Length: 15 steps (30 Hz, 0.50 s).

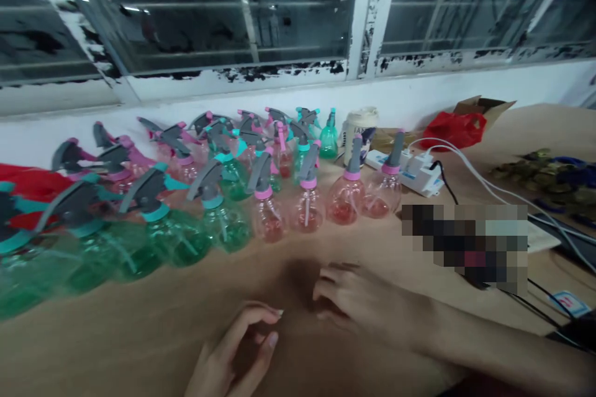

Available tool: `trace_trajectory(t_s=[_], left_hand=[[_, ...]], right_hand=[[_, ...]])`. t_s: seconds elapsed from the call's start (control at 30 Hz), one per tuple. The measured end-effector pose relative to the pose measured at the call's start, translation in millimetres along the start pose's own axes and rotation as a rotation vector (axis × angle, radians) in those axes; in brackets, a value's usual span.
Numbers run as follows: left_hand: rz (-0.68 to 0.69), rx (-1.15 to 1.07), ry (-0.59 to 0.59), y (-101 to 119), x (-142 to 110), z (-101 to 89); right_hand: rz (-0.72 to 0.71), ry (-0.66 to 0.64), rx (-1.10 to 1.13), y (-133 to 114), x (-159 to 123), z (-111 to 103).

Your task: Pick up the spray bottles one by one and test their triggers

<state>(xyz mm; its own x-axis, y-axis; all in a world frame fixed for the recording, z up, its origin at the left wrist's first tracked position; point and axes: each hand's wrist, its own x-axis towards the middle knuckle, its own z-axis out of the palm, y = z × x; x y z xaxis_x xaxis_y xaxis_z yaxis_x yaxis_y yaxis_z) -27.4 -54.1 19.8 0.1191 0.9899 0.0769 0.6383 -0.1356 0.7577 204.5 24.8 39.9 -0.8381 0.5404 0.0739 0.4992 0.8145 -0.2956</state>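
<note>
My left hand (242,347) is over the near part of the wooden table (153,347), thumb and forefinger curved with a gap between them and nothing held. To its right, my right hand (342,298) hovers or rests low over the table with loosely bent fingers; nothing shows in it. Beyond both hands stands a front row of spray bottles. A pink spray bottle (307,211) is nearest to my right hand, with another pink spray bottle (269,217) beside it. Further left is a green spray bottle (228,223). None of them is touched.
More pink and green spray bottles crowd behind, near the wall. A paper cup (358,136) and a white power strip (419,177) with cables stand right of them. A red plastic bag (454,130) and an open cardboard box (487,108) lie at the back right. Windows rise behind.
</note>
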Motion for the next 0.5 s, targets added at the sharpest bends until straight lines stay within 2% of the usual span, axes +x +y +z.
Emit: trace_trajectory(t_s=[0.17,0.4,0.5], left_hand=[[-0.069,-0.002,0.071,-28.7,-28.4,-27.1],[-0.097,0.010,0.248,-36.1,-59.7,-53.1],[-0.065,0.112,0.241,-42.2,-68.8,-63.0]], right_hand=[[-0.102,-0.038,-0.107,-21.8,28.2,13.7],[-0.134,-0.030,-0.192,-54.7,65.3,27.4],[-0.189,0.004,-0.283,-64.3,79.8,38.6]])
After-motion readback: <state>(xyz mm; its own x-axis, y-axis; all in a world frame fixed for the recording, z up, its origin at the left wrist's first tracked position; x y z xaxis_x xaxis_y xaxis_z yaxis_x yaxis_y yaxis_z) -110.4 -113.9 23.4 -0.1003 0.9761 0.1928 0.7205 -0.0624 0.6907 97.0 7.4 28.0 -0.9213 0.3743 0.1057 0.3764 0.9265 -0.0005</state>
